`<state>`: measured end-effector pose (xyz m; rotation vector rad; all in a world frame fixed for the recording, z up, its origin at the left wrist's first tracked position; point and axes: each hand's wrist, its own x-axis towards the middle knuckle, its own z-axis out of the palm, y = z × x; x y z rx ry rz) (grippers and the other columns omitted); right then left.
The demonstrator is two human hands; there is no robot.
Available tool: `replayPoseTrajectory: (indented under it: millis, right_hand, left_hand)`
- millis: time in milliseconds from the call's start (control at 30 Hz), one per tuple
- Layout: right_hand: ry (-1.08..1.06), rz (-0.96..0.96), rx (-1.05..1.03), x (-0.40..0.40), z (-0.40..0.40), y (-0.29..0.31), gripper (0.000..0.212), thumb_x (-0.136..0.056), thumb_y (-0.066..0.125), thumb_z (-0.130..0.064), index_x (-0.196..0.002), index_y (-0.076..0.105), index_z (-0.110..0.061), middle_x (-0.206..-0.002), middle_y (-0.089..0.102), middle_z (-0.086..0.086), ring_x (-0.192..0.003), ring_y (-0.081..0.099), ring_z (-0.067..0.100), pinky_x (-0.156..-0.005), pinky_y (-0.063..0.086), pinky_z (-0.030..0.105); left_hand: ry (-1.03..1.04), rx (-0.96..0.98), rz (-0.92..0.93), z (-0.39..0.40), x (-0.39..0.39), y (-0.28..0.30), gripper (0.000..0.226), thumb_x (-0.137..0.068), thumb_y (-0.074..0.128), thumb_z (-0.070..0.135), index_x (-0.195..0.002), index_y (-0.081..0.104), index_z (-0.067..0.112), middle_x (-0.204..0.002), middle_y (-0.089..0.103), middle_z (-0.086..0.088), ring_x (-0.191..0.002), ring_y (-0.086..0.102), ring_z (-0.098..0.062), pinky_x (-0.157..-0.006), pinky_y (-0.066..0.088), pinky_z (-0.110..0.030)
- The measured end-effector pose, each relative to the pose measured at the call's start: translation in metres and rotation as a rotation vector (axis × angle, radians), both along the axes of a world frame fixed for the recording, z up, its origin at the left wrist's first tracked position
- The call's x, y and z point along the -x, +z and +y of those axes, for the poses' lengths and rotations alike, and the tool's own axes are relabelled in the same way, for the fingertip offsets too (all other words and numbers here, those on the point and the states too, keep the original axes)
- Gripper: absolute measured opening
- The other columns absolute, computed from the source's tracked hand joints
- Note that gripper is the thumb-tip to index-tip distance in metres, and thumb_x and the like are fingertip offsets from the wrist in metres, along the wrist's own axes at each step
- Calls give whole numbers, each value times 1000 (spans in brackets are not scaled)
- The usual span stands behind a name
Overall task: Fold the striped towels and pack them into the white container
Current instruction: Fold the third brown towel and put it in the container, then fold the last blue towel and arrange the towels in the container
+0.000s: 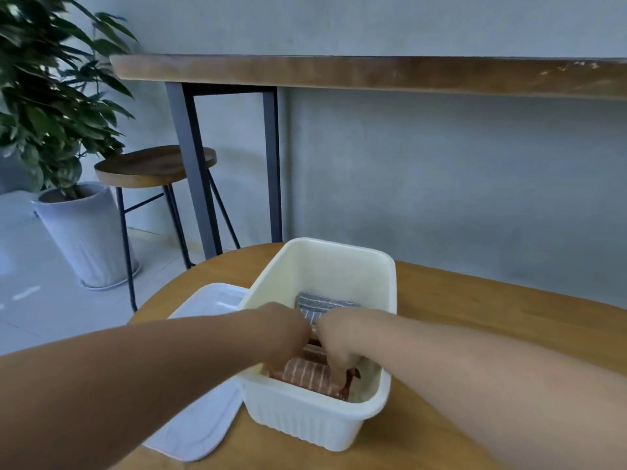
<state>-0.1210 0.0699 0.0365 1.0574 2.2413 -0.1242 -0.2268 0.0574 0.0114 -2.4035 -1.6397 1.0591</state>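
A white ribbed container stands on the round wooden table. Inside it lies a folded grey striped towel at the far end and a folded brown striped towel at the near end. Both of my hands reach down into the container. My left hand is over the brown towel's left part, its fingers hidden below the wrist. My right hand has its fingers pointing down at the brown towel's right edge, touching it. Whether either hand grips the cloth is hidden.
The container's white lid lies flat on the table to the left of it. Beyond the table stand a wooden stool, a potted plant in a white pot, and a high wooden counter against the grey wall.
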Motion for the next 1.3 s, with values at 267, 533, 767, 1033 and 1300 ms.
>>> replayPoseTrajectory:
  millis: [267,533,767,1033,1300]
  right_hand:
    - [21,-29,-19,11,8,-16,51,-77,77,-38,-120,63,-14,-73,47,-3,-86,50,22,-74,45,33]
    - [-132,259,-94,-2,5,8,29,-75,76,-38,-70,59,-14,-67,56,0,-75,60,25,-65,49,29]
    - [-413,848,-363,-138,-28,72,27,-84,68,-37,-61,63,-23,-60,62,-9,-55,55,7,-55,42,24]
    - [-884,840,-426,-350,-90,34,26,-84,69,-34,-66,71,-16,-61,68,-5,-37,42,0,-40,30,11]
    - [-790,518,-342,-427,-133,-66,52,-88,45,-1,-129,58,-33,-124,52,-10,-110,56,14,-88,47,25]
  left_hand:
    - [-7,-48,-24,11,2,-16,28,-80,68,13,-108,64,13,-85,57,-3,-90,64,-25,-69,46,-33]
    - [124,-90,-153,4,6,14,9,-82,67,18,-88,61,15,-71,51,2,-76,56,-20,-69,46,-30]
    - [52,-441,-589,-25,-58,94,27,-90,55,36,-68,52,22,-70,52,7,-69,47,-15,-55,31,-26]
    - [-49,-335,-1151,-55,-230,53,23,-85,63,38,-73,62,18,-71,64,4,-70,59,-18,-65,48,-28]
    - [221,167,-1211,-92,-352,-69,18,-81,67,40,-78,63,23,-74,63,11,-69,58,-11,-68,49,-24]
